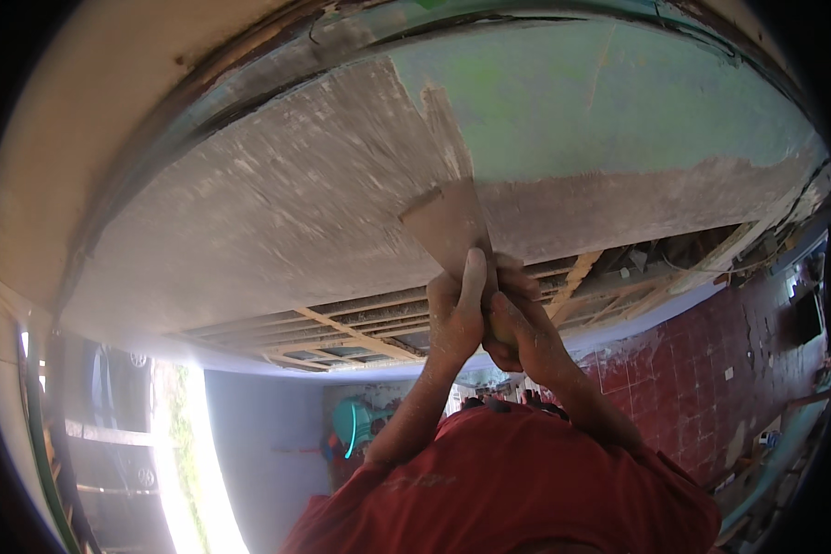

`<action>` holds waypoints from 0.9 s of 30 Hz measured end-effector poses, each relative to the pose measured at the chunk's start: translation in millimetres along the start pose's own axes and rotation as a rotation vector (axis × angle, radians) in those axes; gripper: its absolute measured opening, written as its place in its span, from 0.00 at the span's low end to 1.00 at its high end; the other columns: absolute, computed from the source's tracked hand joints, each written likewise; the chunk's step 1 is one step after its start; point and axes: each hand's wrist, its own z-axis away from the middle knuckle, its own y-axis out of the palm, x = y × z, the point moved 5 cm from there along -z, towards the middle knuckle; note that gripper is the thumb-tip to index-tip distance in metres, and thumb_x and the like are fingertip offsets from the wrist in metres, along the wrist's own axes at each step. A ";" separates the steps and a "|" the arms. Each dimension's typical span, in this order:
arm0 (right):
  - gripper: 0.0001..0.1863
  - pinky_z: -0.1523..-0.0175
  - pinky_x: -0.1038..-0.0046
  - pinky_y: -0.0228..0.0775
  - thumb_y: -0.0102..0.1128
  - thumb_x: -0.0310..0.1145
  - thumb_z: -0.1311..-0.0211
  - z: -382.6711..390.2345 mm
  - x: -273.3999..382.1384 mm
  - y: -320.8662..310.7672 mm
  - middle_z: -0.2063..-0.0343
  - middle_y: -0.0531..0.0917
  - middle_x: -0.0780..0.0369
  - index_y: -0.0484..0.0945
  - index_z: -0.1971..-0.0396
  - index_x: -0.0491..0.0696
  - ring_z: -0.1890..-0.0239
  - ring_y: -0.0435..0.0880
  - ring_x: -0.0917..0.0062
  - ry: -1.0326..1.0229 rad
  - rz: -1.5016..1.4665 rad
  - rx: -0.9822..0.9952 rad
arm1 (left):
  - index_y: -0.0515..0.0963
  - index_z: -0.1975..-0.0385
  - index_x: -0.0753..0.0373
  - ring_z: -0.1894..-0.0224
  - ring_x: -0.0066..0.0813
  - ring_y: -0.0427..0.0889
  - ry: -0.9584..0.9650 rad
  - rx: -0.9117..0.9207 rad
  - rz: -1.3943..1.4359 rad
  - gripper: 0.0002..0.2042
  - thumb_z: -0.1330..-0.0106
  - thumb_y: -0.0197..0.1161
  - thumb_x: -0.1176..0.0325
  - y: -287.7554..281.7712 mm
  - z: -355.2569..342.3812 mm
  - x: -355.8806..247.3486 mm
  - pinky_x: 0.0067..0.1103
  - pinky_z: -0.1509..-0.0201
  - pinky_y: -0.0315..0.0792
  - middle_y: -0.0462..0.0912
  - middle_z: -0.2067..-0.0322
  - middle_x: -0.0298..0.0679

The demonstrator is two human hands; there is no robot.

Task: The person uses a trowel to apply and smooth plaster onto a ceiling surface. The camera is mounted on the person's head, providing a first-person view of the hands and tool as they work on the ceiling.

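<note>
A wide scraper (441, 224) is pressed against the overhead panel, where streaky grey coating (268, 157) meets a pale green painted patch (600, 102). My left hand (459, 314) is closed on the scraper, its thumb lying along the base of the blade. My right hand (517, 332) grips the handle just beside it, fingers wrapped round and dusted with pale powder. Both forearms rise from the lower edge past my red shirt. A rough vertical strip of lighter scraped surface runs up from the blade into the green area.
Exposed wooden battens (360, 332) show in an open section beyond the panel. A red tiled surface (656, 379) fills the right side, with a dark rectangular object (808, 314) on it. At lower left are a bright opening (189, 452) and a turquoise round object (351, 420).
</note>
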 end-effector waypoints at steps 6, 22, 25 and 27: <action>0.18 0.77 0.84 0.59 0.44 0.43 0.24 -2.9 -2.3 8.2 0.77 0.72 0.69 0.71 0.54 0.42 0.78 0.67 0.92 -0.143 0.026 -0.137 | 0.78 0.78 0.73 0.82 0.31 0.81 0.083 -0.095 -0.050 0.26 0.24 0.50 0.55 -7.7 2.3 5.3 0.22 0.74 0.74 0.81 0.82 0.46; 0.20 0.83 0.81 0.54 0.41 0.42 0.24 -17.3 34.2 23.1 0.81 0.73 0.66 0.69 0.48 0.39 0.87 0.65 0.88 -0.232 0.122 -0.091 | 0.77 0.82 0.72 0.84 0.27 0.78 0.232 -0.114 -0.141 0.24 0.26 0.52 0.61 1.3 -15.3 -54.7 0.20 0.75 0.68 0.79 0.85 0.43; 0.21 0.83 0.81 0.55 0.41 0.41 0.24 -9.4 19.1 21.8 0.81 0.73 0.65 0.68 0.46 0.38 0.87 0.65 0.87 -0.259 0.169 -0.105 | 0.77 0.82 0.72 0.83 0.27 0.78 0.210 -0.141 -0.182 0.24 0.26 0.52 0.61 -10.1 -8.0 -28.5 0.20 0.75 0.68 0.79 0.85 0.43; 0.21 0.83 0.80 0.54 0.41 0.41 0.24 -10.4 21.5 21.8 0.81 0.73 0.64 0.68 0.45 0.38 0.87 0.65 0.87 -0.383 0.250 -0.093 | 0.76 0.82 0.71 0.83 0.28 0.78 0.134 -0.196 -0.140 0.24 0.26 0.52 0.60 -8.8 -1.1 -21.8 0.20 0.75 0.69 0.78 0.86 0.43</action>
